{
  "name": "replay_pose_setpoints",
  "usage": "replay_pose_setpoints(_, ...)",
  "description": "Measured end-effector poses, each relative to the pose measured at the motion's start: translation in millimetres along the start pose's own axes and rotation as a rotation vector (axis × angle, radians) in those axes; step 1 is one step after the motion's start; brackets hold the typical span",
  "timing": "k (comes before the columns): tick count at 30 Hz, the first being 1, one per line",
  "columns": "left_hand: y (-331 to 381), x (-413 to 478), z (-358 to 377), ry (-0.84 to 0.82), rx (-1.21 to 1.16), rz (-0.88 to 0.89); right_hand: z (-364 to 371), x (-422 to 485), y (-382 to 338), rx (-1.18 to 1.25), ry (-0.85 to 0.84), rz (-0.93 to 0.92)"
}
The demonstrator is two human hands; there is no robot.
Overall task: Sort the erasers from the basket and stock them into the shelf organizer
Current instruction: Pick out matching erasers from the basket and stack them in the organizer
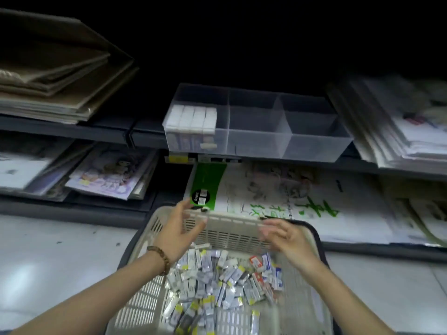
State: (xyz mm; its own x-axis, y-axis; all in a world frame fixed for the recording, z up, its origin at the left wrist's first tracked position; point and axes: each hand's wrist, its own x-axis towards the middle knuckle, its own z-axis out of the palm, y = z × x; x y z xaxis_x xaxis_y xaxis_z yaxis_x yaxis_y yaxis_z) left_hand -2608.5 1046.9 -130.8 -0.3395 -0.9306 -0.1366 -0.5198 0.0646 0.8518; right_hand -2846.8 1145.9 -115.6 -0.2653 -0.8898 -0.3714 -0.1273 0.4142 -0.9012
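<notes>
A beige slotted basket (pixel 232 232) sits low in the middle, holding several wrapped erasers (pixel 217 279), mostly grey-white with a few red and blue ones at the right. My left hand (pixel 180 232) hovers over the basket's far left corner, fingers spread and holding nothing. My right hand (pixel 287 238) hangs over the far right side, fingers relaxed and empty. On the shelf above stands a clear three-compartment organizer (pixel 257 137). Its left compartment holds a row of white erasers (pixel 192 118) standing on end; the middle and right compartments hold nothing.
Stacks of brown paper (pixel 60 76) lie on the upper shelf at left, and paper pads (pixel 399 131) at right. The lower shelf holds a colourful book (pixel 108 175) and a green-and-white sheet pack (pixel 266 194). White floor tiles (pixel 60 262) flank the basket.
</notes>
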Motion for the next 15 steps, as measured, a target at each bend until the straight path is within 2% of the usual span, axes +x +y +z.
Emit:
replay_pose_setpoints(3, -48.3, -5.5, 29.5, -0.225, 0.147, -0.133, 17.0, 14.8, 77.7, -0.070, -0.005, 0.203)
replay_pose_setpoints(6, -92.5, -7.0, 54.0, -0.332, 0.171, -0.316, 29.4, 23.9, 132.9, -0.056, 0.007, 0.381)
replay_pose_setpoints(10, -137.2, -4.0, 68.2, -0.293, 0.185, -0.492, 49.5, 30.1, 176.9, -0.131, -0.041, 0.471)
replay_pose_setpoints(13, -160.5, -1.0, 77.1, -0.185, 0.104, -0.555, 64.4, 37.3, 190.8, -0.139, -0.010, 0.470)
replay_pose_setpoints(15, -170.9, 4.6, 83.6, -0.168, 0.085, -0.587, 72.4, 43.6, 194.2, -0.127, 0.002, 0.451)
